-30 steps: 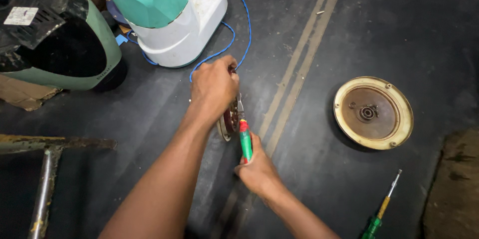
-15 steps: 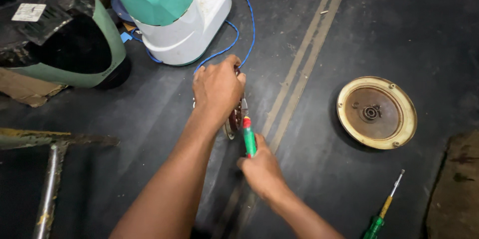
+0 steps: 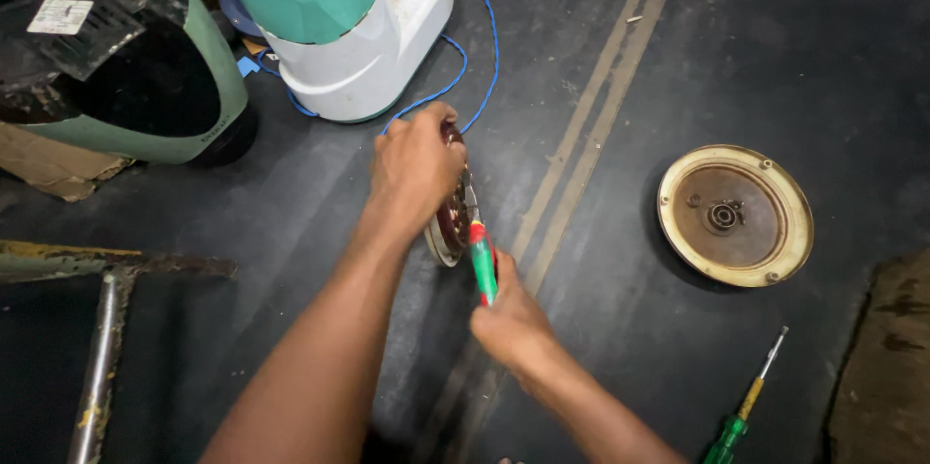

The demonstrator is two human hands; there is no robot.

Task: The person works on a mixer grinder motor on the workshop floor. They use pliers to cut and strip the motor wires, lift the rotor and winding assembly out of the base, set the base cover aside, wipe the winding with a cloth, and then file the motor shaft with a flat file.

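A: Mid-frame on the floor, our left hand (image 3: pixel 417 166) clamps the round motor part (image 3: pixel 451 222) on edge.
B: Feels rigid, heavy; our right hand (image 3: pixel 511 321) wraps the green screwdriver (image 3: pixel 481 265) against it.

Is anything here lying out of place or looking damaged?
Yes. A round cream cover lies detached on the floor, inner side up and stained brown. A spare screwdriver lies loose below it.

A repair workshop: dark floor (image 3: pixel 775 57) strewn with a motor cover (image 3: pixel 735 215), screwdriver (image 3: pixel 744 406) and opened appliances (image 3: pixel 339 18) upper left.
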